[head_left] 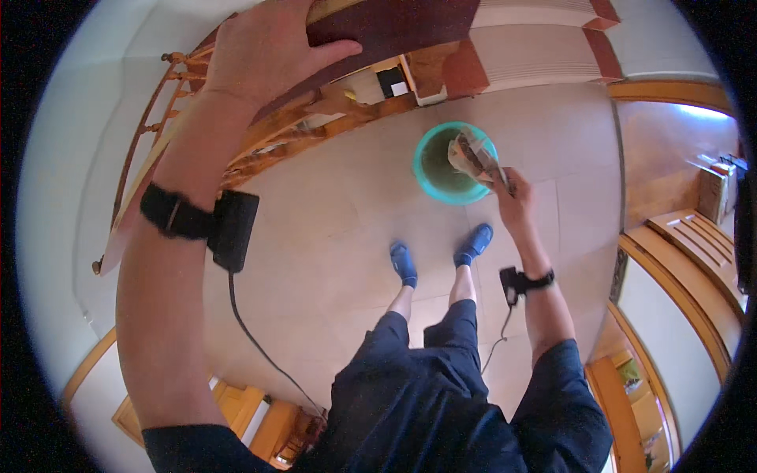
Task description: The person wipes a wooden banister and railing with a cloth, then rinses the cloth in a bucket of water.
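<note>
My left hand (264,49) reaches to the upper edge of the view and rests against a dark reddish-brown board (394,30). Its thumb stretches out to the right along the board, and the other fingers are cut off or hidden. On the right, my right hand (514,195) is closed around a crumpled cloth (471,154), whitish with dark brown patches. The cloth hangs over a turquoise basin (430,186) on the floor, which holds murky, greenish-brown liquid. Whether the cloth touches the liquid I cannot tell.
Pale tiles cover the floor (331,236), where my feet stand in blue slippers (403,264). Stair steps (536,57) with reddish-brown edges rise at the upper right. A wooden railing (162,118) runs along the left. Wooden door frames (670,268) stand at the right.
</note>
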### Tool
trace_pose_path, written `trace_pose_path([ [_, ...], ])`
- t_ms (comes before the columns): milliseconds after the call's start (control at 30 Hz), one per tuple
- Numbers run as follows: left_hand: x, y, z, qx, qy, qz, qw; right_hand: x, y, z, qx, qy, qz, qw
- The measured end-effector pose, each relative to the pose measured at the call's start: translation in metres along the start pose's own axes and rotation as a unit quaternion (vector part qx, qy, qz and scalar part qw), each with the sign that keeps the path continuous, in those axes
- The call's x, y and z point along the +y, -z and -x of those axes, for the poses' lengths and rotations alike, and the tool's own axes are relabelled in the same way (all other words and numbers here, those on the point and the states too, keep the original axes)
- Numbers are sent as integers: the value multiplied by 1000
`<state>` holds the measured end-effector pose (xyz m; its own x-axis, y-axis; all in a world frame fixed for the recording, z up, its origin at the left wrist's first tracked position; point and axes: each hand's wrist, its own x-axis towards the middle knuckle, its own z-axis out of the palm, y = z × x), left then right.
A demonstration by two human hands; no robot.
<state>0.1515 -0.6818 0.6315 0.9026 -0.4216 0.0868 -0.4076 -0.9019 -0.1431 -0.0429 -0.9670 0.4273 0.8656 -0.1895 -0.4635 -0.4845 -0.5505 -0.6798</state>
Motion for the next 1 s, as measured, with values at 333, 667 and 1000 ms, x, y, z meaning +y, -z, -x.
trace_pose_path([
  [333,17,0,6,10,24,121,992,245,-176,-104,-120,-74,155,978],
  [667,13,22,-2,-75,44,6,996,90,3,-14,-210,52,61,974],
  [1000,-1,-8,2,25,-29,-50,998,-108,168,142,-33,142,-92,985],
])
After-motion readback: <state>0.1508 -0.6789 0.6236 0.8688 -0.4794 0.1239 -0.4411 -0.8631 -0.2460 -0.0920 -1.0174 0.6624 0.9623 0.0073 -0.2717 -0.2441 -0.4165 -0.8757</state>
